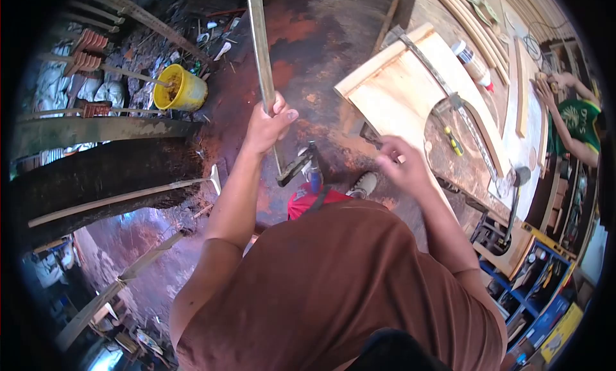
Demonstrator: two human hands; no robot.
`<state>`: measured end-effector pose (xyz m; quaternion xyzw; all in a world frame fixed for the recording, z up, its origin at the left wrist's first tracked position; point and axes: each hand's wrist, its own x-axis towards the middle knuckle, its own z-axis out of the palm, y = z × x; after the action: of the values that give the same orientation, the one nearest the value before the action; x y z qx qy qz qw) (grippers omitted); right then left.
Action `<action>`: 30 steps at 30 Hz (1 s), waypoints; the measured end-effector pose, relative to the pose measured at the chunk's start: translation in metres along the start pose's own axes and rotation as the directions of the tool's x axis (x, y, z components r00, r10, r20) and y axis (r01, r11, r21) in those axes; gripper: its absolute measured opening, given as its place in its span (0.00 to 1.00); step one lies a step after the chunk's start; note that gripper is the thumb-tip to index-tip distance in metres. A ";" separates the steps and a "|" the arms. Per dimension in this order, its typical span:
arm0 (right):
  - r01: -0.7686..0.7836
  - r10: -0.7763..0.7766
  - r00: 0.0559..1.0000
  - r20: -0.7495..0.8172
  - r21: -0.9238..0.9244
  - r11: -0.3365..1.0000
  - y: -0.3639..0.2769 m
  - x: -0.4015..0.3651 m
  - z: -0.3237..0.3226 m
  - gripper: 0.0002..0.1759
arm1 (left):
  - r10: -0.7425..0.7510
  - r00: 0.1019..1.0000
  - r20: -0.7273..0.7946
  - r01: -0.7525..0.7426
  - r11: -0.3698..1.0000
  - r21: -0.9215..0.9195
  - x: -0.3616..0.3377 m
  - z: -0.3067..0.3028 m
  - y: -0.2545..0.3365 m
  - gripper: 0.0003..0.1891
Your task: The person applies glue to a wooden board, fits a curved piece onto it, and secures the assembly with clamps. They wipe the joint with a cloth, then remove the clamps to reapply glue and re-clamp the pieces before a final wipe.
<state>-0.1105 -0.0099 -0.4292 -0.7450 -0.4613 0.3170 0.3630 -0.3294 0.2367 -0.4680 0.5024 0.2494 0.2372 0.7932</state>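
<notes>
- Head view, looking down past a brown shirt (340,275): the left hand (269,126) has its fingers wrapped tight round a long metal bar (258,43), out over the floor (308,43).
- That bar runs up past the top of the view; at its lower end I see a dark clamp head (299,164), near the wearer's red cloth (296,203).
- Over on the other side, the right hand (409,169) is near the edge of a pale wooden panel (394,82), fingers bent; from here I can't tell whether they grip anything.
- The panel lies on the tabletop (465,172), its inner side cut in a curve, with a second bar clamp (425,65) stretched across it.
- Within the curve sits a yellow screwdriver (453,141); beyond the panel a glue bottle (471,64) lies on its side, beside some long wooden strips (484,40).
- Farther along, a co-worker in a green top (581,127) has both hands at the work surface.
- Off to the left stands a yellow bucket (192,95) with brown stuff inside.
</notes>
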 end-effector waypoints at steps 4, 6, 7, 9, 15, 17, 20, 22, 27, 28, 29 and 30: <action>0.012 -0.013 0.998 -0.067 -0.011 1.000 0.029 -0.050 0.043 0.30 | 0.080 0.994 0.075 -0.068 0.987 -0.148 -0.015 0.043 0.000 0.19; 0.005 -0.005 0.996 -0.092 0.004 1.000 0.046 -0.068 0.048 0.31 | 0.132 0.980 0.147 -0.092 0.964 -0.251 -0.026 0.068 -0.001 0.17; 0.012 -0.007 0.989 -0.148 0.038 0.999 0.058 -0.077 0.052 0.29 | 0.144 0.978 0.151 -0.106 0.966 -0.235 -0.035 0.083 -0.005 0.17; 0.067 -0.048 0.975 -0.218 0.080 0.994 0.069 -0.091 0.046 0.28 | 0.195 0.965 0.176 -0.124 0.928 -0.352 -0.053 0.115 -0.015 0.18; -0.026 0.064 0.979 -0.193 0.194 0.981 0.106 -0.178 -0.028 0.15 | 0.365 0.896 0.252 -0.283 0.909 -0.307 -0.102 0.215 -0.055 0.22; -0.138 0.163 0.974 -0.157 0.156 0.978 0.111 -0.225 -0.055 0.17 | 0.275 0.961 -0.003 -0.253 0.878 -0.406 -0.103 0.229 -0.039 0.33; -0.229 0.229 0.957 -0.178 0.024 0.973 0.127 -0.280 -0.084 0.19 | 0.140 0.970 -0.199 -0.236 0.742 -0.627 -0.092 0.223 -0.028 0.29; -0.259 0.225 0.938 -0.265 -0.100 0.961 0.123 -0.311 -0.101 0.21 | 0.052 0.992 -0.112 -0.115 0.714 -0.690 -0.081 0.204 -0.066 0.29; -0.232 -0.075 0.832 -0.550 -0.467 0.853 0.092 -0.365 -0.138 0.19 | -0.149 0.961 -0.234 -0.085 0.645 -0.759 -0.101 0.241 -0.127 0.29; -0.188 -0.369 0.707 -0.604 -0.663 0.725 0.088 -0.366 -0.139 0.18 | -0.216 0.942 -0.256 -0.068 0.625 -0.778 -0.101 0.249 -0.132 0.29; -0.193 -0.369 0.705 -0.605 -0.665 0.722 0.092 -0.372 -0.131 0.18 | -0.287 0.916 -0.279 -0.053 0.604 -0.796 -0.102 0.256 -0.139 0.29; -0.138 -0.339 0.715 -0.612 -0.598 0.790 0.103 -0.388 -0.116 0.18 | -0.291 0.913 -0.286 -0.065 0.588 -0.806 -0.103 0.261 -0.144 0.29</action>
<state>-0.1153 -0.4265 -0.3995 -0.8550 -0.4095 -0.1708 0.2684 -0.2248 -0.0602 -0.4863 0.0169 0.2999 0.3660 0.8808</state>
